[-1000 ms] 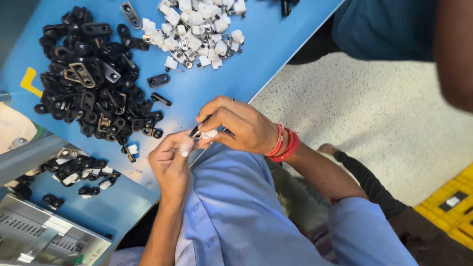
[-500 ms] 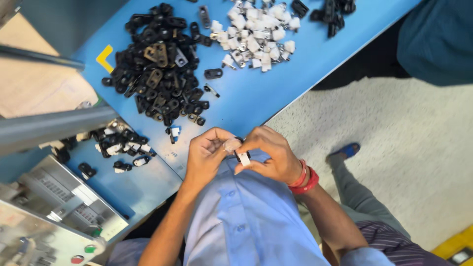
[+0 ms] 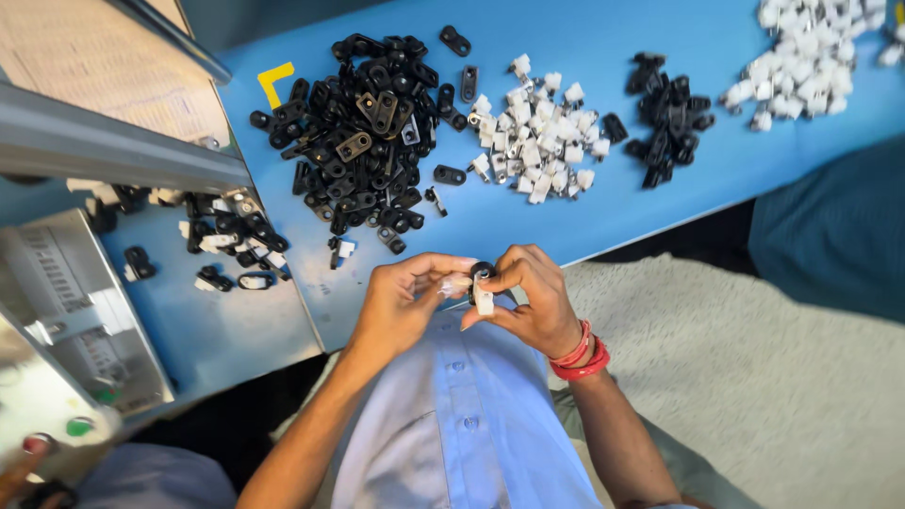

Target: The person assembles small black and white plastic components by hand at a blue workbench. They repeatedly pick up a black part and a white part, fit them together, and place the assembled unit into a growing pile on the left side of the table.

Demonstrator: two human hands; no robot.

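Close above the near edge of the smooth blue table (image 3: pixel 613 203), both hands meet over the person's pale blue shirt. The right hand (image 3: pixel 528 302) pinches a small black plastic clip (image 3: pixel 483 270) with a rounded loop, its fingertips clamped on it together with a blocky white plastic piece (image 3: pixel 484 302) that hangs just below. The left hand (image 3: pixel 401 302) curls in from the other side, its fingers closed on a pale part touching that same assembly. On the table lie a large heap of glossy black clips (image 3: pixel 363 141), a smaller pile of angular white pieces (image 3: pixel 537 141) beside it, and a further small black pile (image 3: pixel 665 113). Red bangles (image 3: pixel 580 353) ring the right wrist.
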